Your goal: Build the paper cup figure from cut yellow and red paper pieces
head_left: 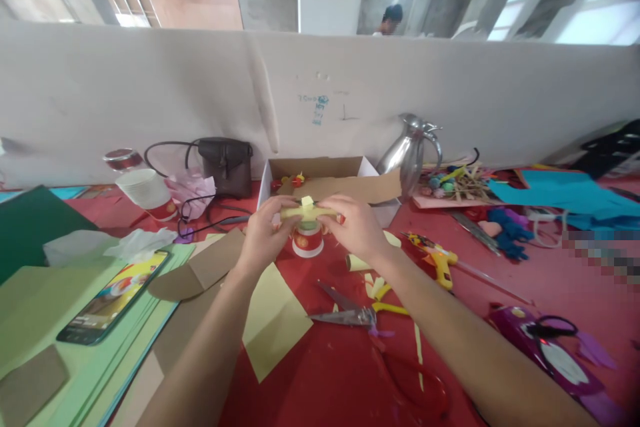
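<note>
Pinched btwn L hand (266, 230) & R hand (356, 223): yellow paper piece (309, 212), above red cup (308, 243). Looks cut, not yet released; can't tell if stuck.

At twelve o'clock, on the white partition (200, 93), handwriting (320, 107) is set down in blue-green marker. In its top line, what may be "7500" or "2500" is made out, followed by a scribbled-over patch; the short lines stacked beneath are too blurred to be read. Just to their right, a mark (345, 113) shaped like an "L" is drawn, with a faint, illegible scrawl above it. At six o'clock, near the centre, a gold emblem (302, 242) is borne by the red paper cup (315, 245); no lettering can be read.
</note>
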`<state>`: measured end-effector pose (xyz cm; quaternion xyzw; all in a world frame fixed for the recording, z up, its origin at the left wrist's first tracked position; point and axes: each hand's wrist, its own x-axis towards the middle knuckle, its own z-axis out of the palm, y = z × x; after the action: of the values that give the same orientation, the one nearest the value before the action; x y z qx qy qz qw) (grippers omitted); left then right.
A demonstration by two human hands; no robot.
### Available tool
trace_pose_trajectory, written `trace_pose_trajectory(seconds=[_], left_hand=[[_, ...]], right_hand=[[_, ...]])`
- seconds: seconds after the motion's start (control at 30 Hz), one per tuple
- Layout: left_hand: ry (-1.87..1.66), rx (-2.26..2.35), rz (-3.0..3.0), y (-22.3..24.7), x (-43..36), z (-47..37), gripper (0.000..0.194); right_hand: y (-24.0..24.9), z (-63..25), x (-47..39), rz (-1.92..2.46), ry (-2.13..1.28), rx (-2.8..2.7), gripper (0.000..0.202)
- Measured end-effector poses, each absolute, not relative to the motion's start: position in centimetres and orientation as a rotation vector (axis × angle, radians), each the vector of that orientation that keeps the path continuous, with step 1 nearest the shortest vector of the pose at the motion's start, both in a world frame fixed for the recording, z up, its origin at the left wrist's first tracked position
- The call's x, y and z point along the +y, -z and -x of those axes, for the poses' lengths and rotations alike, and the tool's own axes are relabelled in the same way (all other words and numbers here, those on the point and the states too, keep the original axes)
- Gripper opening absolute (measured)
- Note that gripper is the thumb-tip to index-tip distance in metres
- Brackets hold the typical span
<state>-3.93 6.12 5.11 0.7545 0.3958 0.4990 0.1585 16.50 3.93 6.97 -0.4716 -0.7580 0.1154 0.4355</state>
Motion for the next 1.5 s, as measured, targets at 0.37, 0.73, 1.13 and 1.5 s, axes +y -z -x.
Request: trace_pose_trajectory(seconds=[0.37,0.73,1.13,1.5], left_hand=[[-1.424,1.154,-2.248,-5.0,6.3,4.0,0.016],[-1.500,1.128,-2.187,-6.7,5.5,4.4,0.018],[-1.499,1.042,-2.086,-5.9,6.0,4.4,0.034],[-1.401,1.224,-2.342,-7.5,5.2,3.8,0.052]], right_hand=[[-7.7,-18.1,2.8,1.248,-0.530,-1.496,0.028],[-4.5,-18.6,1.3,1.242,-0.638,-1.501,0.071],[-6.0,-17.9,3.4,1.090,-0.636,-1.536,0.058],[-5.5,-18.1,3.6,1.081,-0.614,-1.505,0.027]])
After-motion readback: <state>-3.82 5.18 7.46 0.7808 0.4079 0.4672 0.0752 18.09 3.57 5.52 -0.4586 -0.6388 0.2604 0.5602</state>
